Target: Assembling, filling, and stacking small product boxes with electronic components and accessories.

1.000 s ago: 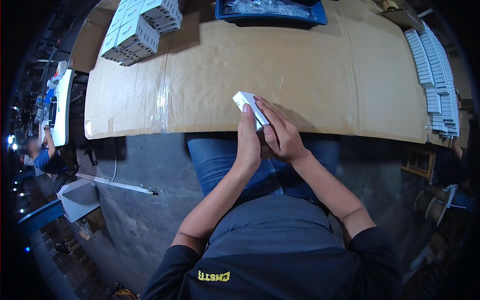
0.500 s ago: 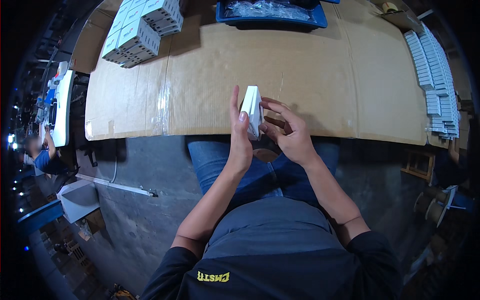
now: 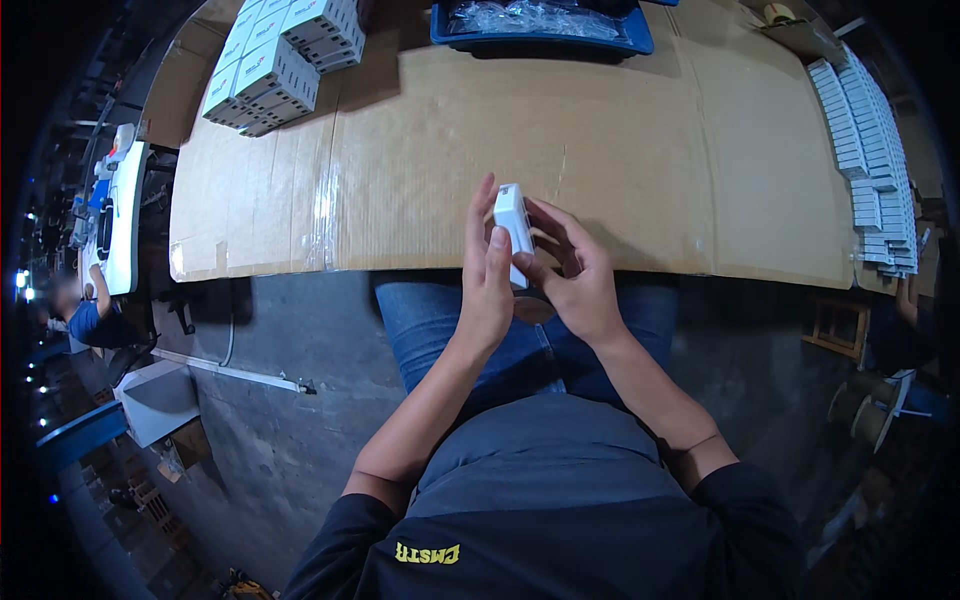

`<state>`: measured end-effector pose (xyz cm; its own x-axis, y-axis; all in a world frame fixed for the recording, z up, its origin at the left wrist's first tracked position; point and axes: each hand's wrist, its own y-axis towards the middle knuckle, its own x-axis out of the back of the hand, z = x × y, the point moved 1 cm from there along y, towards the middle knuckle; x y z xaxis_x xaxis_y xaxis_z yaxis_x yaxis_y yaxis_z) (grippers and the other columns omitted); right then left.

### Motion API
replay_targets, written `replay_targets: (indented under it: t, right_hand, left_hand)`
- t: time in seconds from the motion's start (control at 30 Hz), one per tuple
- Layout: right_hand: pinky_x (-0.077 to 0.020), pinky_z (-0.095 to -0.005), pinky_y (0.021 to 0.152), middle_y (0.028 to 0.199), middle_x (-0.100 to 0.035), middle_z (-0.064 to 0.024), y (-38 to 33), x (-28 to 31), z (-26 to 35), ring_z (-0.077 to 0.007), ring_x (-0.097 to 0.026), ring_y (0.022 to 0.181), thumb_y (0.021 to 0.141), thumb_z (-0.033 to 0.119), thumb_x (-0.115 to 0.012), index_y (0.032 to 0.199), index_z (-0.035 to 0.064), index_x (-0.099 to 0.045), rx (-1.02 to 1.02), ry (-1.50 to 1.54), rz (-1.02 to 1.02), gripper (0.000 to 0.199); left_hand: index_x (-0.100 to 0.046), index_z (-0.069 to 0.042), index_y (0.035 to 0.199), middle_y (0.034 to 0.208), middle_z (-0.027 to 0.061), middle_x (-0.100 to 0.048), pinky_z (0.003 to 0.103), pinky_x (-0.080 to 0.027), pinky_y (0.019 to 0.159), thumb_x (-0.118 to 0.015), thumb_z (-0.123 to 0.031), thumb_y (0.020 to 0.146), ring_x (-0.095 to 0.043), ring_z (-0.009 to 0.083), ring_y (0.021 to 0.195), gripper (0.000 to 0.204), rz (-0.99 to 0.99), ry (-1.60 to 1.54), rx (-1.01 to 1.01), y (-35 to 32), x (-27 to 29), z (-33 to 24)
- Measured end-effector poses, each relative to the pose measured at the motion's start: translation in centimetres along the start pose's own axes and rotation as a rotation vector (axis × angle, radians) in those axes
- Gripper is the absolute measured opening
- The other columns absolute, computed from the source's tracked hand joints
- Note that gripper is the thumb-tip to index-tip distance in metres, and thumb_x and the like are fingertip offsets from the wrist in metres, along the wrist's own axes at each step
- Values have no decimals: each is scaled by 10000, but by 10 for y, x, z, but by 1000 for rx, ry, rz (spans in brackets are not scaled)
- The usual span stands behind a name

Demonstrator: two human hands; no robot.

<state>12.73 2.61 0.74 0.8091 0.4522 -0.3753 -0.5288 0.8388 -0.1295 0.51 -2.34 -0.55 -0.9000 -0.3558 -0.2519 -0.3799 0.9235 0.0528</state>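
Note:
A small white carton (image 3: 511, 215) stands between my hands, just over the near edge of the cardboard-covered table. My left hand (image 3: 487, 295) grips its left side, thumb along the near face and fingers stretched up behind. From the other side my right hand (image 3: 585, 285) holds it too, with curled fingers at its right side and the thumb near its lower end. A small dark mark shows on the carton's upper end. The carton's right side is mostly hidden by my right fingers.
Stacked white cartons (image 3: 265, 85) stand at the table's far left. A blue tray (image 3: 545, 45) with clear plastic-wrapped things sits at the far middle. More white boxes (image 3: 868, 165) are piled at the right edge. Another person (image 3: 90, 320) is at a white table (image 3: 125, 215) on the left.
The white carton has turned and looks squarer, its marked upper end now facing me. My right hand has closed in around it, and the left thumb has shifted slightly right.

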Motion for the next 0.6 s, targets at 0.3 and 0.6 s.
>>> replay_targets:
  t: [0.3, 0.6]
  right_hand:
    - [-458, -422, 1133, 1624, -400, -263, -15, -13, -4, -409, -497, 1439, 999, 117, -677, 1583, 41, -434, 394, -662, 59, 637]
    - [-477, -438, 1121, 1625, -349, -321, -26, -23, -13, -457, -427, 1464, 1047, 28, -504, 1594, -24, -367, 549, -653, 58, 566]
  left_hand:
    - [-272, 16, 1633, 1453, 154, -495, 233, -491, 950, -426, -625, 1073, -529, 186, 1281, 865, -148, -1, -35, -5, -6, -2]
    - [-192, 55, 1640, 1506, 193, -444, 399, -345, 1192, -361, -765, 1011, -452, 287, 1417, 1048, -101, 63, -171, -10, -15, -19]
